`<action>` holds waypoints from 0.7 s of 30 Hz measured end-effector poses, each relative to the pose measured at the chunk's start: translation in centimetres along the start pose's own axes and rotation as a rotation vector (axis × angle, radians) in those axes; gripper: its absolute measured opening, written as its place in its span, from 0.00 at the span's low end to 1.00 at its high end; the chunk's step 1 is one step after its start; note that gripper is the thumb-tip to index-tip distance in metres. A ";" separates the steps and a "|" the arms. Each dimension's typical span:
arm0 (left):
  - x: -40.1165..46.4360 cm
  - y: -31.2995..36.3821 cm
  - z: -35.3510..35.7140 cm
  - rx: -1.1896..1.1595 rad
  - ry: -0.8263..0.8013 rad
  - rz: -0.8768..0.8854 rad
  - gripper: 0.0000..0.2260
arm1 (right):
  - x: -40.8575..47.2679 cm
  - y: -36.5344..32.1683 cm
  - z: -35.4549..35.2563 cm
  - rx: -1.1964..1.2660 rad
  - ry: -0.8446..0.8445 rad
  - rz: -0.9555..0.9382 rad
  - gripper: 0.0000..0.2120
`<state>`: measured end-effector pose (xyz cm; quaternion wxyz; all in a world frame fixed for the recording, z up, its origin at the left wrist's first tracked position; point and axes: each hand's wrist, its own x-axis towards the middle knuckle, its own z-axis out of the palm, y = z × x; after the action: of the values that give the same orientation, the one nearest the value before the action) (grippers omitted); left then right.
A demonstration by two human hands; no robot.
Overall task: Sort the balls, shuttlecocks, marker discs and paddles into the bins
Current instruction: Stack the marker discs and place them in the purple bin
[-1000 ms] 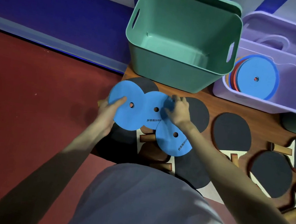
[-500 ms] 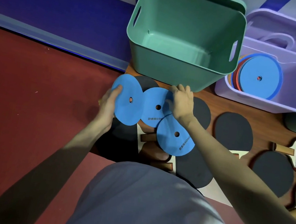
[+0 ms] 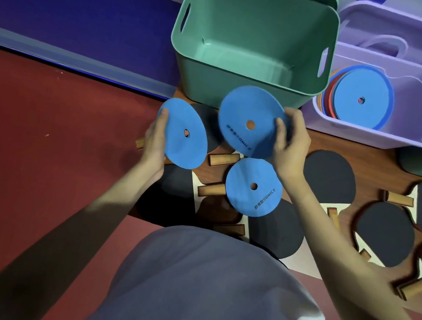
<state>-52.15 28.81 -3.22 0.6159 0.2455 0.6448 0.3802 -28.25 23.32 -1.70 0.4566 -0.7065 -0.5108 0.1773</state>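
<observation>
Since a moment ago I've lifted two blue discs off the paddles (image 3: 329,175), my left hand (image 3: 155,142) gripping one (image 3: 182,133), right hand (image 3: 290,144) pinching another (image 3: 249,124); a third (image 3: 253,186) and every paddle remain, the purple bin (image 3: 410,135) part-filled, the green bin (image 3: 249,42) bare.

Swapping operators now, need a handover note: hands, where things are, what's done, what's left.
Left hand grips one blue disc; right hand grips a second disc, raised in front of the green bin.
A third disc lies on the paddles.
Done: a stack of discs in the purple bin.
Left: these three discs, then the paddles. The green bin looks empty.
</observation>
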 end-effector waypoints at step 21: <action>-1.9 -1.6 2.7 0.008 -0.217 -0.144 0.13 | -3.9 2.7 2.9 -0.203 -0.251 0.464 0.12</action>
<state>-49.08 26.87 -3.18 0.7066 0.2409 0.5920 0.3036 -30.45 21.03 -6.27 0.2641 -0.8191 -0.4030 0.3112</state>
